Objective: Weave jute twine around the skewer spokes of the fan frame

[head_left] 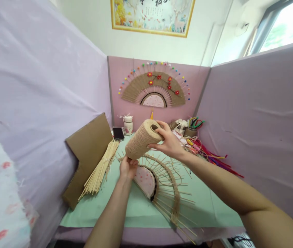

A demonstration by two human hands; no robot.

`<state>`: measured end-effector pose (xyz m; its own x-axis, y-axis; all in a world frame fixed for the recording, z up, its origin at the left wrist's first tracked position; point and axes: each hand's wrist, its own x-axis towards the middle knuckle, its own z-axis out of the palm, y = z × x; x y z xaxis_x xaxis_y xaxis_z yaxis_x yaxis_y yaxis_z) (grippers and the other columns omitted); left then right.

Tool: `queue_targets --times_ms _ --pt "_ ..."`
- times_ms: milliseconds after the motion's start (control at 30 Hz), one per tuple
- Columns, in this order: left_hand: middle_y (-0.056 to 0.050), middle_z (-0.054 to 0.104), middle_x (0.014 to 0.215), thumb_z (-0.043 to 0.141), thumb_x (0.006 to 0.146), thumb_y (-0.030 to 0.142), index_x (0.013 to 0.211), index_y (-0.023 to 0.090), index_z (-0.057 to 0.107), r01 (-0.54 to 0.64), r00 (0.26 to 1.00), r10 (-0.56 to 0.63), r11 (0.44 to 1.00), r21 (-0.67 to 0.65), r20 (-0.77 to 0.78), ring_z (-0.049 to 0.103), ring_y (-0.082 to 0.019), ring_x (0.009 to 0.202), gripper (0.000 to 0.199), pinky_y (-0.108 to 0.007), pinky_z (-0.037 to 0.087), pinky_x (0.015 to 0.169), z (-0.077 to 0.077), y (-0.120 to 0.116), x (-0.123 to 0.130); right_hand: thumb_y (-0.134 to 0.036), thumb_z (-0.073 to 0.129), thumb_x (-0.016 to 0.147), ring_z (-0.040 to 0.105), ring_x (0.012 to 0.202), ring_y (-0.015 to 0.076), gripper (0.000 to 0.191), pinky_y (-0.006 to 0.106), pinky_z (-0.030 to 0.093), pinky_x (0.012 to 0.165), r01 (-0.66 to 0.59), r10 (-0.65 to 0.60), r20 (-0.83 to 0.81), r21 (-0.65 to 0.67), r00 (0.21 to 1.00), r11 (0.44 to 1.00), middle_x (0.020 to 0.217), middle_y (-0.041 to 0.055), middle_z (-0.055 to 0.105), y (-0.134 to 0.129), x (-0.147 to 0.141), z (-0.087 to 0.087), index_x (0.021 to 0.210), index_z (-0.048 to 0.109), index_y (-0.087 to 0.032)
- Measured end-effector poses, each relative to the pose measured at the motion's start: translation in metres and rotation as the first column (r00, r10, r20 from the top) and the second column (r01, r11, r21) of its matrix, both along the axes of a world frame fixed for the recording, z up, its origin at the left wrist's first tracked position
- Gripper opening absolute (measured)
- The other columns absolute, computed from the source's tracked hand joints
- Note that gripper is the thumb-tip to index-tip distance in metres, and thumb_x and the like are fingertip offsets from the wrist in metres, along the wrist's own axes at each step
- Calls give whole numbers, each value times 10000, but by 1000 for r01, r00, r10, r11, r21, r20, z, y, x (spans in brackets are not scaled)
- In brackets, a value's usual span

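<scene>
A large roll of jute twine (pixel 140 140) is tilted in the air over the table. My right hand (pixel 169 140) grips its upper end, with fingers at the open core and the thumb along the rim. At the lower end, my left hand (pixel 129 167) has its fingers curled beneath the roll, partly hidden by it. Under both hands lies a half-round fan frame (pixel 176 193) of thin sticks, with a band of twine woven across them. Its centre is a pink-patterned half disc (pixel 145 181) with a dark braided edge.
Left of the fan are a bundle of thin sticks (pixel 100 168) and bent cardboard (pixel 87 151). A phone (pixel 118 133) and white jar (pixel 128 125) stand behind. Coloured pipe cleaners (pixel 213 158) lie right. A finished fan (pixel 136 88) hangs on the back panel.
</scene>
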<state>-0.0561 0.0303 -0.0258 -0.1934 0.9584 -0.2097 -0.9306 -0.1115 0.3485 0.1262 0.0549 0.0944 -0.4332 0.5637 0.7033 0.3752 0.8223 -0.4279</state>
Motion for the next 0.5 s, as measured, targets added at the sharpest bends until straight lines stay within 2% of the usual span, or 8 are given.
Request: queue_targets --times_ms 100,200,300,367,500 --pt "61 486 536 431 960 281 731 171 502 47 999 -46 998 50 -12 306 -36 325 264 -181 298 378 3 -1 1 -507 808 623 373 1318 324 483 484 309 1108 -11 11 2 31 1000 999 1378 150 381 2 6 1 941 611 -201" --pt "40 534 603 434 950 437 777 169 554 114 993 -110 985 130 -42 318 -43 362 340 -200 349 411 9 -4 0 -510 802 633 371 1326 312 477 479 303 1114 -18 19 -27 36 999 999 1385 140 382 9 18 -1 947 604 -210" --pt "37 525 610 449 939 455 730 165 551 163 986 -153 971 175 -68 373 -54 414 373 -213 414 475 16 -6 -1 -497 800 644 398 1311 299 454 471 318 1102 -17 21 -89 37 996 999 1385 128 400 16 32 -5 940 599 -217" --pt "16 567 674 442 942 454 776 157 590 196 978 -177 962 192 -115 446 -63 477 372 -221 459 531 18 -7 1 -488 798 648 420 1292 296 425 473 335 1085 14 -10 -126 25 992 1000 1368 115 427 23 42 -7 912 600 -220" --pt "-65 658 1033 449 953 386 1031 148 644 191 952 -155 974 118 -264 548 -66 605 317 -228 516 618 14 -5 3 -473 803 630 443 1256 302 403 494 330 1078 142 -133 -170 43 976 989 1302 102 476 50 63 -1 870 603 -218"
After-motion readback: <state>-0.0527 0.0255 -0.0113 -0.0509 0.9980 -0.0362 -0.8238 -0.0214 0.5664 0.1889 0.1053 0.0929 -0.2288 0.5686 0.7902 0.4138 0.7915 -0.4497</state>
